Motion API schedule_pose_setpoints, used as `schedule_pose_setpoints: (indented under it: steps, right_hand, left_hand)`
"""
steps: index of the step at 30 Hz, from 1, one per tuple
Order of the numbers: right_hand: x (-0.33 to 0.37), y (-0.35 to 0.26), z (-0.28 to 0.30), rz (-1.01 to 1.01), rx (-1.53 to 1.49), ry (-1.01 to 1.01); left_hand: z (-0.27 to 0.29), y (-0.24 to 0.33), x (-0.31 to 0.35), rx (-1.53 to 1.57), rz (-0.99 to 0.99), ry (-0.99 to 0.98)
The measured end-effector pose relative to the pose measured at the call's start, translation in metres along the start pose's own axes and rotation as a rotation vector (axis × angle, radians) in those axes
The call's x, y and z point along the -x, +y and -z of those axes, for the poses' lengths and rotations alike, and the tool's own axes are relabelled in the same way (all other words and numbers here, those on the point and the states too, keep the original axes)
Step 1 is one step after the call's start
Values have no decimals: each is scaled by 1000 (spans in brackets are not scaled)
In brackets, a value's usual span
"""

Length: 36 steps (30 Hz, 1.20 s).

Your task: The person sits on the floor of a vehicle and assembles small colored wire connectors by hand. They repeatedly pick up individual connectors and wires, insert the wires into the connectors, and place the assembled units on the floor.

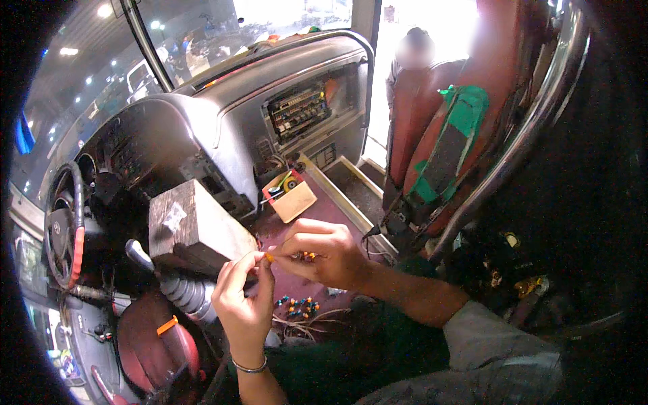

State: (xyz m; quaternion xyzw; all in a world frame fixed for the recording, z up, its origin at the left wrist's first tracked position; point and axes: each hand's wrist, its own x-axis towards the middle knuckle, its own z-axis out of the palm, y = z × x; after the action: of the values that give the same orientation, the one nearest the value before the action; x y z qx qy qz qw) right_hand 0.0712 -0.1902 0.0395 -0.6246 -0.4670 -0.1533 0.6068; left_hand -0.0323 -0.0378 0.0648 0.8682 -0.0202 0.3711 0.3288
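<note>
Left hand: the left hand (241,302) is raised above the floor (329,208), thumb and forefinger closed in a pinch on a small orange piece (268,257)
Right hand: the right hand (334,248) comes in from the other side, its fingertips closed on the same piece; more orange bits (308,256) show by its curled fingers, and whether they are held or lie beyond cannot be told
Orange piece: between the two sets of fingertips, in the air, beside the near corner of the wooden block (177,244)
Floor, near edge: blue and orange bits (297,308) in a loose cluster, with pale wires (307,329) just beside them
Floor, far end: a cardboard box (295,204) with a yellow roll (290,183) inside, below the dashboard's exposed fuse panel (298,113)
Step in hand: judging by the double pinch, close fingertip handling of the one orange piece
Next move: would seem to call for a steady left pinch and a light, exact right one, since so small a piece could slip
</note>
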Motion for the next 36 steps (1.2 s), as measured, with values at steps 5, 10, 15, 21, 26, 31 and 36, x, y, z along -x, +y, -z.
schedule_pose_setpoints:
  steps: [5, 10, 15, 21, 26, 31, 36]
  right_hand:
    - [1, 2, 2, 18, 55, -53]
    - [0, 1, -1, -5, 58, -107]
    - [-1, 0, 5, 30, 78, -141]
    - [-3, 1, -2, -14, -14, -114]
    - [-6, -9, 3, -76, -36, -98]
    - [-6, -15, 1, -211, -118, -56]
    - [-6, -12, 4, -312, -151, -61]
  left_hand:
    - [0, 0, -1, 37, 37, -44]
    - [1, -6, -1, 14, 30, -48]
    - [-3, -6, 0, 57, 63, -91]
    - [-6, -11, 8, 105, 98, -78]
    - [-8, -12, 11, 288, 211, -93]
    - [-15, -14, 15, 560, 249, 3]
    - [-8, -10, 7, 755, 360, -7]
